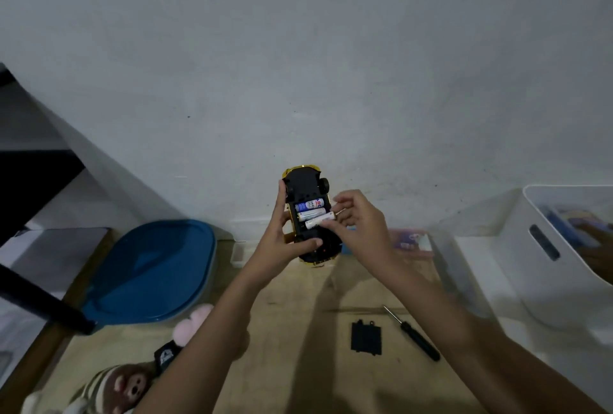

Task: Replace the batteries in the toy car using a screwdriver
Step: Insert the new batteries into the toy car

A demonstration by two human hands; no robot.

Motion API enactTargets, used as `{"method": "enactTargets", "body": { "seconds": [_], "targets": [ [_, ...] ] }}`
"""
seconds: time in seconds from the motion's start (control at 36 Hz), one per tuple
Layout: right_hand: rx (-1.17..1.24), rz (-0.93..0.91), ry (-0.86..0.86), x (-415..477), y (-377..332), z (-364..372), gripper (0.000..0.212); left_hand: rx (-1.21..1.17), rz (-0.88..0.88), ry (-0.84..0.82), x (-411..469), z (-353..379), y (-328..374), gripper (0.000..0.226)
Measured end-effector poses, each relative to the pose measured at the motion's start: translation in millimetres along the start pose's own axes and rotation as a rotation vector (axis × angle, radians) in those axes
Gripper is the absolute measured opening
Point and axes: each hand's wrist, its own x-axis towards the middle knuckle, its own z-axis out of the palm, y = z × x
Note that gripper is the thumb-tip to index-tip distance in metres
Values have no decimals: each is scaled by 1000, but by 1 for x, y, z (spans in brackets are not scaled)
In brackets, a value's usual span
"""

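In the head view, the toy car (303,183) is held belly-up above the wooden table (292,377), its long axis running 12 to 6 o'clock. The left hand (282,247) grips it from the 9 o'clock side, thumb laid across the underside. The open compartment shows three batteries lying crosswise, ends toward 8 and 2 o'clock.

The right hand (360,224), coming from 3 o'clock, is the nearer one. Its fingertips pinch the 2 o'clock end of the white battery (314,223) in the slot nearest 6 o'clock. Whether that cell is seated or raised cannot be told.

The move likely turns on tipping this end along the slot's axis. There is open room at 3 o'clock. The battery cover (366,337) and screwdriver (414,335) lie at 5 o'clock, well apart from the car. A white bin (544,281) stands farther right.
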Motion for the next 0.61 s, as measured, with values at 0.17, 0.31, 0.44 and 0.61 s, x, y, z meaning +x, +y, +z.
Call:
{"method": "enactTargets", "body": {
  "seconds": [0.17,0.31,0.44,0.61],
  "targets": [
    [168,64,220,-24,-24,4,20,-34,39,9,-19,6,16,111],
    [148,-25,248,-34,-32,1,12,-58,50,-7,-30,7,22,111],
    [112,-57,209,-44,-34,-3,7,-47,63,-35,-37,6,26,109],
    [196,-33,193,-45,-41,-1,2,-94,80,-45,-45,5,29,109]
  ]
}}
